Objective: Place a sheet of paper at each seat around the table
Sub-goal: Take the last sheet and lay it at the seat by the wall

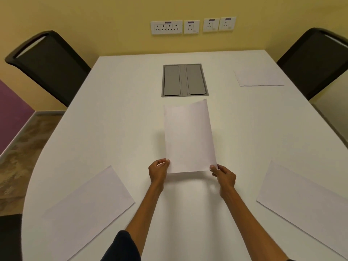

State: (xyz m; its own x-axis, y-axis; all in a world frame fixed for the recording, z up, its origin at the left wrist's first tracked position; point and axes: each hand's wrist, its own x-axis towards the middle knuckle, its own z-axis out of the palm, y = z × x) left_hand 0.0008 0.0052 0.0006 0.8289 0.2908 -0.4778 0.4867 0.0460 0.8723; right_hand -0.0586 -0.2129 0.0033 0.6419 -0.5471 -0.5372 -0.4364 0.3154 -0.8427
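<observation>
held sheet (189, 136): left hand (157, 172) and right hand (224, 176) are pinching its near corners
cable box (185, 80): sitting at 12 o'clock, flaps hiding contents

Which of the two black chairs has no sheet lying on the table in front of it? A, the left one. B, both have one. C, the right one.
A: a flat sheet lies on the table before the right chair, none before the left chair; the held sheet is over mid-table.

Bare table (122, 129) lies open toward the left chair (50, 66); sheets (88, 210) flank both near corners.
</observation>
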